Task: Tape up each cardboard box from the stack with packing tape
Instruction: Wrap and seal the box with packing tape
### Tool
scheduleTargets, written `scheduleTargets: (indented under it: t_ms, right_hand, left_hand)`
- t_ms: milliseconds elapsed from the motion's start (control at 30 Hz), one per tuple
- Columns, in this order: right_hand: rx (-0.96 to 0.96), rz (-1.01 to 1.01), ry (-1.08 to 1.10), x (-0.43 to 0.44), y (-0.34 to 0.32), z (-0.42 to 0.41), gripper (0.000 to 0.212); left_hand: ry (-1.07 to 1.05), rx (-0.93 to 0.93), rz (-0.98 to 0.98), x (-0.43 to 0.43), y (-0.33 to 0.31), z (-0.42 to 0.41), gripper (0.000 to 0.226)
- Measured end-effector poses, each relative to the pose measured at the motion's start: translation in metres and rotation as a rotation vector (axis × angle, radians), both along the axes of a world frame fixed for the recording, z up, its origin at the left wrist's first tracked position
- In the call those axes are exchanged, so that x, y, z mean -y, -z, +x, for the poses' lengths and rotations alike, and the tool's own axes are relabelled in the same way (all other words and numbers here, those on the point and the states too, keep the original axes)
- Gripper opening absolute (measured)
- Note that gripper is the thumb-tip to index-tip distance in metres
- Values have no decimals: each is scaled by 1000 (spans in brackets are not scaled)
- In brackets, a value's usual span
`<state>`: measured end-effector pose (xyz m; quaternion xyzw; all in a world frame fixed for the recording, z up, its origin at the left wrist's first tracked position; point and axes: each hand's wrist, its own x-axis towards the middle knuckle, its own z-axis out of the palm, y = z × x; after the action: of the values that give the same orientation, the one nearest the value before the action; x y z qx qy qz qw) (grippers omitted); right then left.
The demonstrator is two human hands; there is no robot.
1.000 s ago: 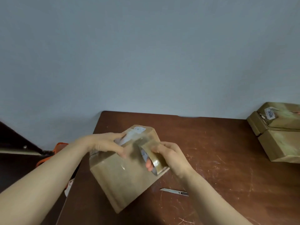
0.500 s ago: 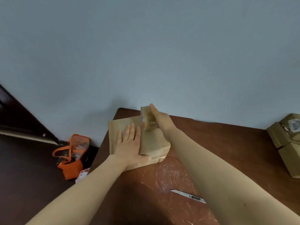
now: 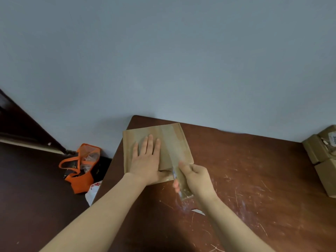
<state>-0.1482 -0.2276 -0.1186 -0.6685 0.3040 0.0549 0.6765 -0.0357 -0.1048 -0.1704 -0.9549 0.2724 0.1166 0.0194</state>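
A flat brown cardboard box (image 3: 180, 140) lies at the far left corner of the dark wooden table (image 3: 245, 179). My left hand (image 3: 148, 160) presses flat on the box's top, fingers straight. My right hand (image 3: 195, 179) grips a roll of brown packing tape (image 3: 181, 188) just past the box's near edge. A strip of tape (image 3: 172, 150) runs from the roll back across the box top to its far edge.
More taped cardboard boxes (image 3: 323, 157) are stacked at the table's right edge. A utility knife (image 3: 199, 211) lies on the table, mostly hidden under my right forearm. An orange bag (image 3: 81, 168) and a white bag (image 3: 93, 191) sit on the floor to the left.
The box went from held up in both hands to lying flat on the table. My right hand drew the roll from the box's far edge toward me, laying tape across the top.
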Motion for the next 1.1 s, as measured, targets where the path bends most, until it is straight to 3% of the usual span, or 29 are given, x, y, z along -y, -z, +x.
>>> scheduleTargets:
  t_ms: [233, 367, 500, 700, 833, 900, 967, 1033, 1100]
  right_hand:
    - [-146, -42, -11, -3, 54, 6, 34]
    - [-145, -9, -9, -5, 62, 10, 35]
    - [-160, -1, -20, -4, 61, 11, 34]
    - [-173, 32, -47, 5, 59, 18, 33]
    - [-165, 37, -62, 7, 62, 16, 36]
    - [-171, 55, -50, 6, 63, 15, 36]
    - [-177, 48, -56, 7, 62, 15, 36]
    - [-168, 35, -82, 10, 59, 16, 38]
    - [-155, 30, -118, 11, 50, 15, 39]
  left_hand:
    - [5, -52, 26, 2, -8, 3, 116]
    - [-51, -270, 103, 15, -31, 15, 114]
    - [-160, -55, -146, 60, -37, 34, 89]
    - [-72, -32, -83, 71, -2, 43, 83]
    - [175, -114, -55, 58, -6, 12, 77]
    - [230, -235, -70, 48, -19, 14, 85]
    - [241, -333, 13, 31, -29, 20, 112]
    - [214, -253, 148, 12, -28, 23, 131]
    - [175, -152, 169, -3, -24, 16, 126]
